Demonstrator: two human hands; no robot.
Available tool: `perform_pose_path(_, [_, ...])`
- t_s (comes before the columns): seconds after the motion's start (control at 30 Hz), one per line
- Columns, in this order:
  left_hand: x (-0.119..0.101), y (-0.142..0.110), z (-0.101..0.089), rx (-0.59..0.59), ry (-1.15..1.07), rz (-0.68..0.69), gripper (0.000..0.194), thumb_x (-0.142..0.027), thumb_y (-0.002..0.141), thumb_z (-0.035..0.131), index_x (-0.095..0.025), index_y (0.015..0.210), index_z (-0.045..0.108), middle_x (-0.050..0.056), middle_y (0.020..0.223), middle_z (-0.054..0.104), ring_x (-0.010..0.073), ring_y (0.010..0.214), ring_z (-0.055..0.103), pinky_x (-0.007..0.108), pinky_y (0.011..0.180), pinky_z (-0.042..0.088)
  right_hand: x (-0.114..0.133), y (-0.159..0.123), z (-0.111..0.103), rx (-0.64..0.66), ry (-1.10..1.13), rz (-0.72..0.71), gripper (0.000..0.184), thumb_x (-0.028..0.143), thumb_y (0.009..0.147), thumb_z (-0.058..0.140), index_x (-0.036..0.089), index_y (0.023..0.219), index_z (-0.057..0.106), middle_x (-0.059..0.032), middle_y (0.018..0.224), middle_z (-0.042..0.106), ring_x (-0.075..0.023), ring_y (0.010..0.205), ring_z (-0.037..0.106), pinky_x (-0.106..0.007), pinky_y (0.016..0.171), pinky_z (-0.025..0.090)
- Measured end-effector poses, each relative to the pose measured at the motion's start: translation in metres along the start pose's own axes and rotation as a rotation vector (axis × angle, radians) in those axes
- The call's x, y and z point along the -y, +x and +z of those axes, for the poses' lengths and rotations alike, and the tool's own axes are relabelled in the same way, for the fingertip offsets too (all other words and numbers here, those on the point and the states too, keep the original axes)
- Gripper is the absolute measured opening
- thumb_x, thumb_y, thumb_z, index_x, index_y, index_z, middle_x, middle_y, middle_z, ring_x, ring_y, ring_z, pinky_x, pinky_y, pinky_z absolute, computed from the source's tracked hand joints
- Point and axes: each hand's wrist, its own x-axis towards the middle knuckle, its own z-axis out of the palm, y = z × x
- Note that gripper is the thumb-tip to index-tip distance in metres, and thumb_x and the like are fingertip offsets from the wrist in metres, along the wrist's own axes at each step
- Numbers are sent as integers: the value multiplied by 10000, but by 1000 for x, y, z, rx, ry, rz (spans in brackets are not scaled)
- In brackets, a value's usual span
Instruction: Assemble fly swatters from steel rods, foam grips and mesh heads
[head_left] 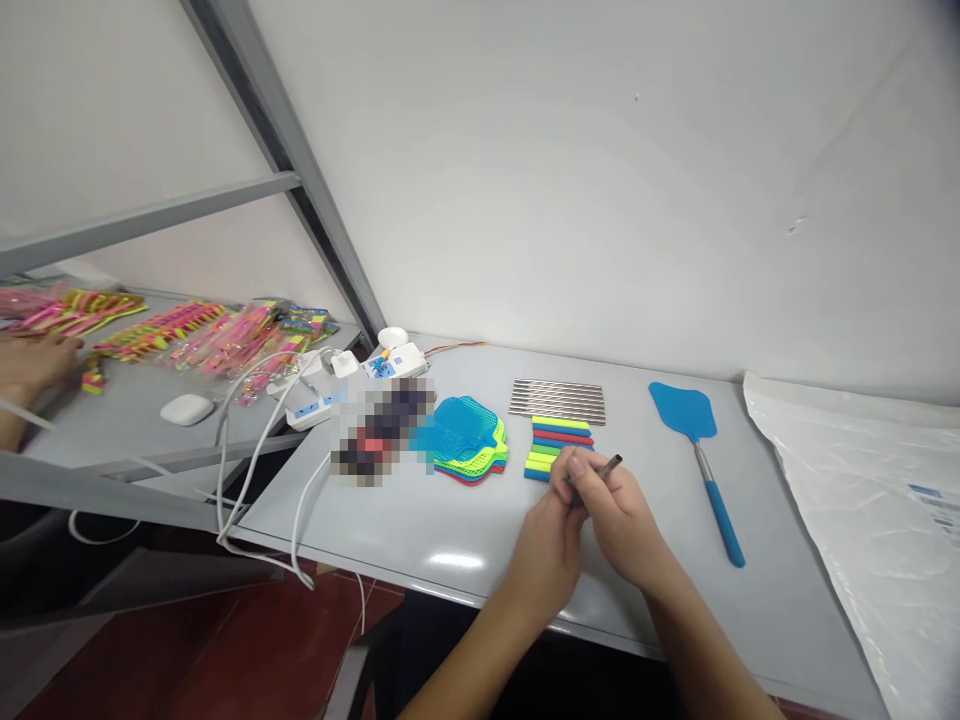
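Observation:
My left hand [553, 525] and my right hand [619, 510] are closed together above the front of the table. A metal tube [613, 466] sticks out of my right hand, up and to the right. Between the fingers shows a bit of a blue handle grip [577, 501], mostly hidden by my left hand. Just beyond lie several coloured handle grips [561, 438] in a row, with several metal tubes [559, 398] side by side behind them. Fly swatter heads [469, 440] in blue, yellow-green and red are stacked to the left. A blue fly swatter [705, 465] with a metal shaft lies to the right.
White power strips [311, 412] with looping cables [295, 505] sit at the table's left end, beside a pixelated patch. A white plastic bag [862, 480] covers the right end. Another person's hand [37, 360] rests near pink and yellow packaged items [232, 335] on the left table.

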Motion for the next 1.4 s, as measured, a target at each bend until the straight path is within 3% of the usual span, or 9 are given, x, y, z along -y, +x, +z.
perform_pose_path(0.13, [2, -1, 1, -20, 12, 0, 401, -184, 964, 360, -188, 1351, 464, 125, 1199, 633, 268, 1112, 594, 355, 839, 485, -3, 1, 3, 7, 44, 9, 382, 443, 957, 409, 208, 656, 429, 2, 689, 455, -148, 658, 425, -289, 618, 352])
perform_pose_path(0.33, [-3, -1, 1, -36, -16, -1, 288, -265, 979, 374, -185, 1117, 615, 104, 1084, 661, 233, 951, 612, 335, 801, 467, -13, 0, -5, -5, 172, -49, 419, 427, 958, 434, 211, 599, 424, 25, 578, 402, -142, 580, 405, -318, 648, 381])
perform_pose_path(0.47, [-3, -5, 2, -16, -59, -58, 264, -363, 963, 440, -184, 977, 635, 58, 896, 659, 197, 817, 578, 314, 759, 432, -10, -3, -12, -157, 489, -109, 447, 402, 962, 432, 217, 560, 370, 54, 492, 317, -122, 485, 315, -322, 594, 387])
perform_pose_path(0.57, [0, -7, 4, -50, -324, -118, 456, -524, 964, 343, -164, 941, 622, 58, 815, 618, 182, 756, 550, 316, 729, 430, 5, -7, -16, -289, 750, -131, 457, 398, 960, 419, 212, 557, 312, 73, 471, 228, -101, 431, 221, -284, 498, 346])
perform_pose_path(0.67, [-4, -1, 3, -118, -802, -229, 639, -683, 914, 205, -164, 888, 577, 66, 797, 574, 189, 762, 543, 315, 687, 442, 19, -10, -14, -325, 864, -146, 453, 358, 952, 409, 204, 550, 268, 76, 461, 162, -93, 410, 156, -263, 452, 309])
perform_pose_path(0.83, [-21, 13, -15, -151, -1200, -275, 657, -734, 881, 158, -189, 848, 523, 52, 823, 547, 178, 773, 556, 342, 777, 460, 21, -9, 9, -294, 935, -145, 426, 304, 914, 405, 204, 544, 219, 71, 464, 120, -103, 419, 136, -280, 473, 322])
perform_pose_path(1.23, [-14, 21, -18, -172, -1320, -269, 624, -729, 880, 224, -174, 772, 489, 13, 688, 466, 146, 654, 479, 275, 668, 416, -5, -1, 27, -284, 934, -230, 410, 252, 906, 374, 199, 540, 196, 78, 448, 140, -95, 419, 143, -290, 543, 366])
perform_pose_path(1.33, [-12, 25, -11, -137, -1210, -247, 641, -720, 889, 157, -179, 800, 490, 16, 696, 455, 160, 672, 467, 291, 668, 410, -9, -2, 21, -300, 900, -209, 410, 250, 907, 379, 199, 539, 204, 78, 447, 165, -92, 420, 176, -290, 559, 377])
perform_pose_path(1.4, [-10, 22, -6, -209, -987, -228, 634, -684, 911, 99, -191, 865, 495, 32, 779, 476, 177, 739, 473, 313, 697, 411, -10, -1, 10, -358, 886, -194, 415, 263, 917, 376, 200, 543, 208, 82, 450, 159, -87, 411, 175, -281, 538, 366])
